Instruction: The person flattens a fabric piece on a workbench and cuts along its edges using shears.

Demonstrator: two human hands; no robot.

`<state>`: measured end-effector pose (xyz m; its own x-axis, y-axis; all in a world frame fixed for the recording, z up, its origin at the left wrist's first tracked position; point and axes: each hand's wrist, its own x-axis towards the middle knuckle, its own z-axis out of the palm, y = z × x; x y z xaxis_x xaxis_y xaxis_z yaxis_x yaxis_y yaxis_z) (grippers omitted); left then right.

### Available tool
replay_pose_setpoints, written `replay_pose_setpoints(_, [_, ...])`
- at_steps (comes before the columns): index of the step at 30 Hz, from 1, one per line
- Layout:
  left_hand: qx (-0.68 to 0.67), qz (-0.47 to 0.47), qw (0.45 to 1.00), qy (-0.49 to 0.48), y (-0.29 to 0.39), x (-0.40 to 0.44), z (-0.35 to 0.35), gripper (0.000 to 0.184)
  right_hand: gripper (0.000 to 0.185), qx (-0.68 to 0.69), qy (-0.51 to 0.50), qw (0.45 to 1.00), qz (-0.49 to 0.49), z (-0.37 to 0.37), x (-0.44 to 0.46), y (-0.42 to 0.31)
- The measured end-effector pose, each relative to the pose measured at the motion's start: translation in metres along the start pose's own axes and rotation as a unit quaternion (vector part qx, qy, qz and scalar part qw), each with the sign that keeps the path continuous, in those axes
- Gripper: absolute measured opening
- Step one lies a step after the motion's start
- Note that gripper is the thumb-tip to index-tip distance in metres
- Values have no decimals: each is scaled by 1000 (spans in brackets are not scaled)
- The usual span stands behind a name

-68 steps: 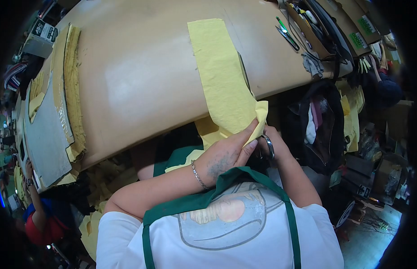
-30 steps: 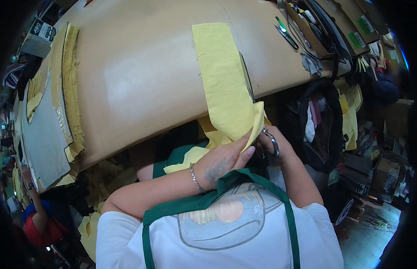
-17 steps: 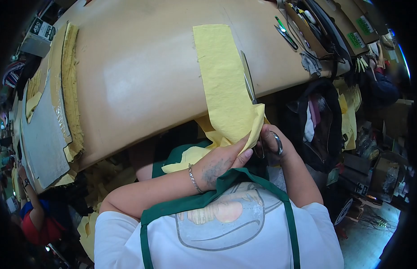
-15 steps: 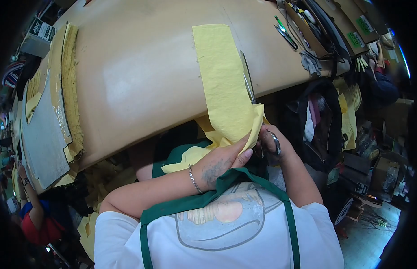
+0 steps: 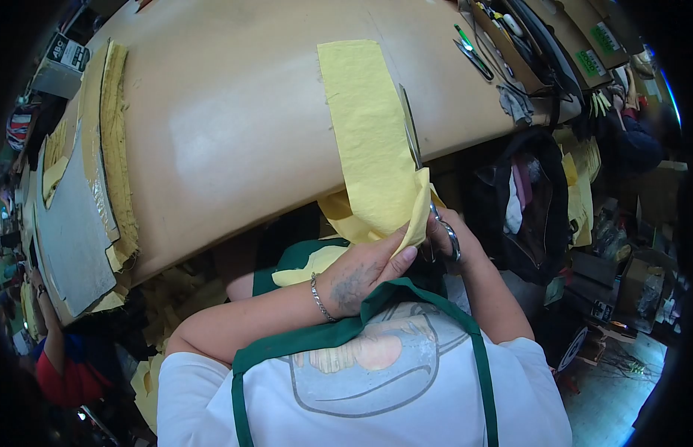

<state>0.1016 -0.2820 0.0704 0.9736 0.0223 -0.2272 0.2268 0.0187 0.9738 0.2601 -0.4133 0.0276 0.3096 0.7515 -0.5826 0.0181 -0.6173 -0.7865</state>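
Observation:
A long strip of yellow cloth (image 5: 365,119) lies on the table and hangs over its front edge, bunched toward my lap. My left hand (image 5: 369,272) pinches the folded cloth between thumb and fingers. Just to its right, my right hand (image 5: 449,235) is closed round the handles of metal scissors (image 5: 411,123). The blades point away from me along the right edge of the strip and show beside it; part of them is hidden by the fold. More yellow cloth (image 5: 317,264) rests on the green apron over my lap.
On the left of the table (image 5: 235,134) are stacked yellow cloth (image 5: 115,149) and a grey board (image 5: 74,231). Small snips (image 5: 475,59), a grey rag (image 5: 515,103) and a tool box lie at the right. A black bag (image 5: 536,216) hangs beside the table. A co-worker in red is at far left.
The bunched cloth and my left hand have shifted slightly left and toward me. More of the scissors shows beside the cloth than at first. The co-worker's arm at far left has moved.

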Motion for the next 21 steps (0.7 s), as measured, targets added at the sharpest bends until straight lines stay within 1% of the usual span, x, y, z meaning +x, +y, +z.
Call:
replay_pose_setpoints(3, [-14,20,1000,-1,0,-3,0,45,73,15,15,1000,-9,1,0,3])
replay_pose_setpoints(6, [-3,57,998,-9,-13,-2,3,46,72,2,33,999,-32,2,3,8])
replay_pose_setpoints(8, [0,36,999,-26,-13,-2,2,47,70,5,49,998,-39,6,4,13])
replay_pose_setpoints(10, [-2,24,999,-39,-11,-2,1,46,69,0,57,998,-21,7,3,12])
replay_pose_setpoints(12, [-5,20,999,-47,-10,-3,0,46,68,-11,57,998,21,8,1,8])
replay_pose_setpoints(16, [17,27,998,-57,-6,-2,-2,46,66,2,57,998,-7,7,-1,17])
replay_pose_setpoints(18, [25,26,997,-70,-7,-1,-2,46,65,12,61,998,-3,7,-2,15])
replay_pose_setpoints(21, [-3,3,996,-88,-7,-1,-2,46,64,32,63,997,13,8,-1,18])
